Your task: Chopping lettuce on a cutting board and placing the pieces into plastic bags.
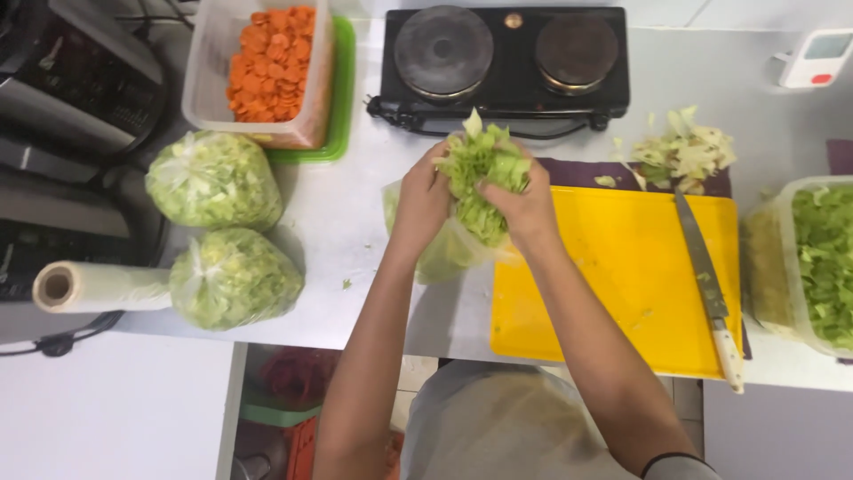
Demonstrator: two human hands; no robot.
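Bagging step, we judge: our left hand [422,200] and right hand [524,209] both close around a clump of cabbage [480,173], held over the open bag [440,253] just below them (two filled bags lie well left). Next calls for lowering it into the mouth.

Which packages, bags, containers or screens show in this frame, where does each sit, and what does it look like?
Two tied clear plastic bags of chopped cabbage: counter left, rounded, pale green.
Open clear plastic bag: under both hands, part filled.
Clear tub of orange carrot slices: top left, on a green lid.
Clear tub of chopped greens: right edge.
Roll of clear plastic film: far left.
Small white timer with screen: top right.
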